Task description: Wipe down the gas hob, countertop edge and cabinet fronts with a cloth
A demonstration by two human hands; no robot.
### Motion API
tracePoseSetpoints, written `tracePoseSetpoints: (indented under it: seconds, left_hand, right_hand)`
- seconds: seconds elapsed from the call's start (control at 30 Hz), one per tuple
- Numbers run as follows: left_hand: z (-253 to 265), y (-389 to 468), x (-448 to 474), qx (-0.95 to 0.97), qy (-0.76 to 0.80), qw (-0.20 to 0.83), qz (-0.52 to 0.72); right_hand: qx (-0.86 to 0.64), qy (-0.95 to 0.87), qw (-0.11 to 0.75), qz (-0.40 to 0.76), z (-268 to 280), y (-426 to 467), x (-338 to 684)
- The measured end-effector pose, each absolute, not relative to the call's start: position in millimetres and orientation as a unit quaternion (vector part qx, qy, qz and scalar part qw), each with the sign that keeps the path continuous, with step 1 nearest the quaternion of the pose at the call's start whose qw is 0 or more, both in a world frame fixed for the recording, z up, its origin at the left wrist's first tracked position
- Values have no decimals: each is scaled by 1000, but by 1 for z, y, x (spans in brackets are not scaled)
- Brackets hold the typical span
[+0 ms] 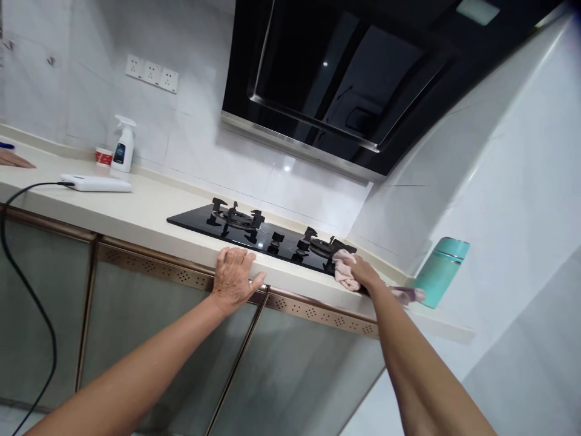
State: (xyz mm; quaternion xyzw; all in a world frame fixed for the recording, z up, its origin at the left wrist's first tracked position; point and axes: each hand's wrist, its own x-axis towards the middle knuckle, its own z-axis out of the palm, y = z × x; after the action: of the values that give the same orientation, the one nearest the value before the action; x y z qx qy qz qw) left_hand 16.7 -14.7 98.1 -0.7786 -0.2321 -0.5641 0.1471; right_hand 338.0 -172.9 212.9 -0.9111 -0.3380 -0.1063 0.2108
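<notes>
My right hand [364,274] grips a pale pink cloth [344,270] at the right end of a black glass gas hob [206,217]. The cloth lies by the right burner [320,245], and my palm side is hidden. Farther left, my left hand [232,280] rests on the front edge of the white countertop [149,209], fingers laid over it and thumb apart, holding nothing. Between the two hands is the front of the hob, with its knobs not clearly visible.
A teal canister [439,272] stands at the right, beside a blurred pinkish item [408,295]. Leftward are a spray bottle [123,145], a red-and-white tub [103,157] and a white power bank [97,183] with a black cable [40,315]. A black range hood [313,130] overhangs the hob.
</notes>
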Motion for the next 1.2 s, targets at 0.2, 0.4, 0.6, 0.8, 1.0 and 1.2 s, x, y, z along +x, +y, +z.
tracePoseSetpoints:
  seconds: [0.2, 0.4, 0.6, 0.8, 1.0, 1.2]
  left_hand:
    - [96, -11, 20, -771, -232, 155, -573]
    - [95, -12, 21, -769, -233, 153, -575]
    - [93, -9, 19, -777, -233, 147, -565]
    - [99, -7, 8, -801, -220, 149, -537]
    - [102, -11, -8, -814, -177, 129, -539]
    - [142, -13, -10, -762, -207, 83, -608]
  right_hand:
    - [-867, -450, 200, -80, 214, -137, 278]
    - [-848, -483, 194, -100, 214, -140, 230]
    - [-787, -575, 214, -64, 219, -90, 172]
    - [-717, -633, 290, -32, 222, -30, 133]
    - [-697, -622, 339, -109, 228, -89, 184]
    - [-803, -508, 272, -154, 201, -190, 299]
